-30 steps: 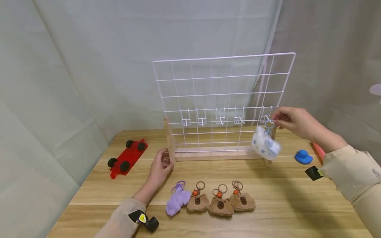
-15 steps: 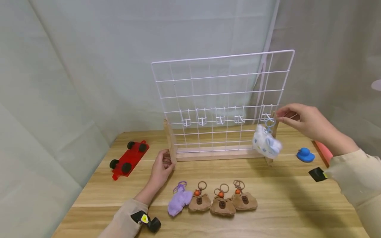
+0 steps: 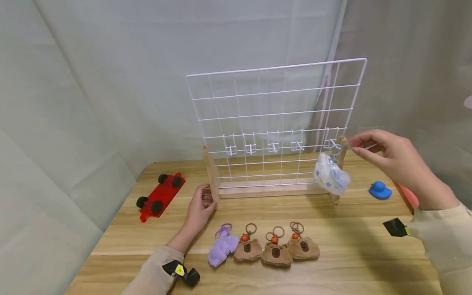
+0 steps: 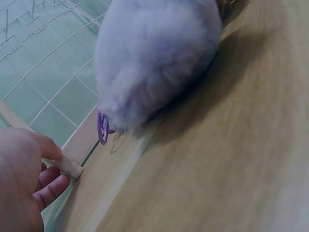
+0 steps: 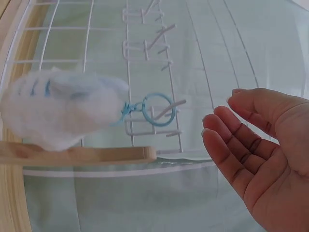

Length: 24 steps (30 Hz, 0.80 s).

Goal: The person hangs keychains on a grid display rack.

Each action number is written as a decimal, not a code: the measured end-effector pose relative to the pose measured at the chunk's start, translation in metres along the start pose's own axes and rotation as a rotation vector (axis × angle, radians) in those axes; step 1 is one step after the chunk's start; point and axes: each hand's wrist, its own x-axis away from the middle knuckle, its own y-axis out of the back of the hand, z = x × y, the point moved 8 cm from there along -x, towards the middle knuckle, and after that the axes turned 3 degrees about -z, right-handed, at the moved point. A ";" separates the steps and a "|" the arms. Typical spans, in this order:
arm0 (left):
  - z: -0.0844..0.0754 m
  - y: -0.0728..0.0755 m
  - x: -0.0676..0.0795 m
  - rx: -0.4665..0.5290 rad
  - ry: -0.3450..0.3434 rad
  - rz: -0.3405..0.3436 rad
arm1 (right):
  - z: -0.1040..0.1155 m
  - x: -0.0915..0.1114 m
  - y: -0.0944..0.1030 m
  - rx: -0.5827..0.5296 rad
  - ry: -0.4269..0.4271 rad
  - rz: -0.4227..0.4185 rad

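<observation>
A white and blue plush keychain (image 3: 332,173) hangs by its light-blue ring (image 5: 158,109) from the rightmost hook (image 3: 331,142) of a white wire grid rack (image 3: 276,94). Just to the right of it is my right hand (image 3: 400,157), apart from the ring and holding nothing; the right wrist view shows its fingers loosely bent. At the rack's left end, my left hand (image 3: 199,209) grips the wooden foot (image 4: 70,166) between thumb and fingers. A purple plush keychain (image 3: 223,248) and brown capybara plush keychains (image 3: 248,249) lie in a row on the table in front.
Several other white hooks (image 3: 273,147) on the grid carry nothing. An upturned red toy car chassis (image 3: 162,196) lies at the left. A blue rubber duck (image 3: 380,190) and a pinkish-red object (image 3: 408,196) are at the right, on the wooden table (image 3: 354,262).
My right hand has let go of the light-blue ring and drawn back to the right. The white plush keychain now hangs from the hook. The left hand stays at the rack's foot.
</observation>
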 end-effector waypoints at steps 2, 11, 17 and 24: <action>0.000 -0.001 0.000 0.005 -0.008 -0.004 | 0.003 0.003 0.000 0.003 0.032 -0.012; 0.002 -0.001 -0.001 0.010 0.018 0.003 | 0.016 0.016 -0.005 -0.015 0.160 -0.034; 0.000 0.000 -0.001 0.006 0.025 0.005 | 0.028 0.025 -0.013 -0.093 0.225 -0.043; 0.000 0.000 -0.001 0.007 0.033 0.008 | 0.037 0.035 -0.031 -0.156 0.247 -0.026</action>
